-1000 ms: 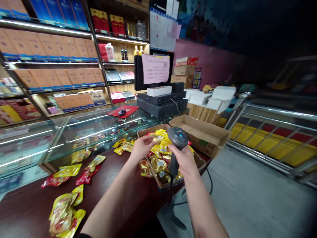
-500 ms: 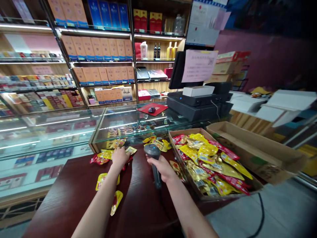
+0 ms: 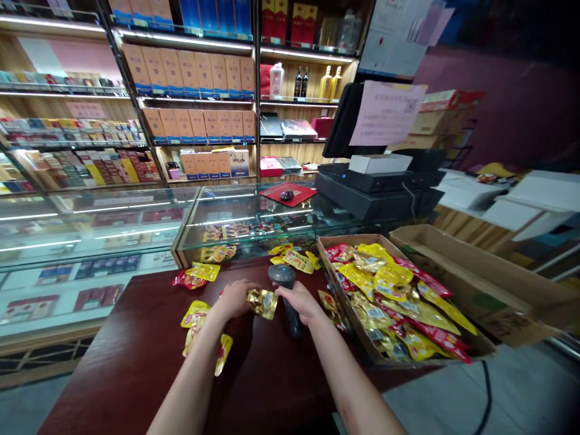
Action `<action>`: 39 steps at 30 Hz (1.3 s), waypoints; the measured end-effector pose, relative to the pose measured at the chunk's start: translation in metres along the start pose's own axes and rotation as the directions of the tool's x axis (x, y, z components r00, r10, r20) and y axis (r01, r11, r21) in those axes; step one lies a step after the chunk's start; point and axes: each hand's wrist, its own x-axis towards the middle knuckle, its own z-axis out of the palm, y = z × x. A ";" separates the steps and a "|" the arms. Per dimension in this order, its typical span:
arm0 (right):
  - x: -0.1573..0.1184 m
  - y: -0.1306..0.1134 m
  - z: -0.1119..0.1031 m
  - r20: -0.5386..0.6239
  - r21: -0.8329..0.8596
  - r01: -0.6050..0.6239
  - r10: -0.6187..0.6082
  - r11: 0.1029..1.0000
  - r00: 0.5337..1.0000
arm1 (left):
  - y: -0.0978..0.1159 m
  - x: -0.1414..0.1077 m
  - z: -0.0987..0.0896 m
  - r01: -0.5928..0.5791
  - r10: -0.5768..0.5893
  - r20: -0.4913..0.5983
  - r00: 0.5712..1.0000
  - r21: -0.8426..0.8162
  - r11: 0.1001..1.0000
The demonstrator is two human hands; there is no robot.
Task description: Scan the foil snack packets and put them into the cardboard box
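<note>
L hand (image 3: 236, 299) clamped on gold pkt (image 3: 264, 304), prob. light, soft, slick; best held by edge. R hand (image 3: 302, 303) wrapped round scanner (image 3: 281, 275).

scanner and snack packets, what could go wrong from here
The gold packet in the left hand is shiny and creased, so glare or folds might spoil a reading by the scanner in the right hand. The left forearm passes close by loose yellow packets and could knock them out of place. The cardboard box is heaped, and a red packet pokes over its near rim; a bump might tip it out.
</note>
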 end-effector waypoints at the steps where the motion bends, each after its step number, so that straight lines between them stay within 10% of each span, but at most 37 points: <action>1: 0.000 0.001 0.001 0.038 0.003 -0.015 0.015 1.000 0.999 | 0.002 -0.001 0.002 -0.039 0.039 0.003 0.999 -0.032 0.999; 5: -0.003 0.005 0.005 0.160 0.057 -0.107 0.096 0.993 0.982 | 0.005 -0.002 0.016 -0.097 0.088 -0.060 0.994 -0.176 0.980; 13: -0.007 0.009 -0.006 0.097 0.252 -0.157 0.137 0.955 0.986 | 0.004 -0.001 0.019 0.148 -0.331 -0.362 0.871 -0.450 0.881; 19: -0.031 -0.010 -0.008 0.048 0.314 -0.057 0.044 0.948 0.998 | 0.018 0.007 0.006 0.111 -0.313 0.041 0.949 -0.971 0.210; 24: -0.051 -0.014 -0.004 -0.003 0.294 0.032 -0.032 0.955 0.999 | 0.025 0.007 -0.001 0.192 -0.178 0.197 0.964 -0.980 -0.047; 39: -0.089 -0.009 0.011 -0.089 0.135 0.075 -0.064 0.988 0.994 | 0.015 0.019 -0.016 0.104 -0.291 0.117 0.950 -0.993 -0.062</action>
